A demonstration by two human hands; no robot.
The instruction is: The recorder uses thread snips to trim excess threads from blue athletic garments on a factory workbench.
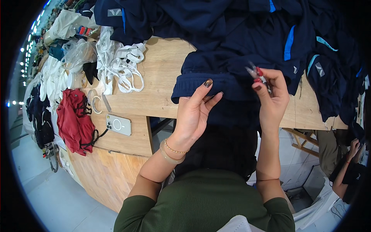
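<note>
A navy garment (228, 87) with a stitched, gathered waistband lies over the table's near edge. My left hand (197, 110) grips the end of this waistband, thumb on top and the other fingers partly hidden under the cloth. Above the garment's right part, my right hand (272, 91) is closed around small thread snips (256, 72) with red on the handles. Their pointed blades face up and left, a little blurred, apart from my left hand.
More navy garments (255, 23) with blue strips cover the table's far side. To the left are white straps (119, 62), a red garment (75, 120), tape rolls (94, 101) and a phone (119, 124). Another person's hand (353, 149) shows at the far right.
</note>
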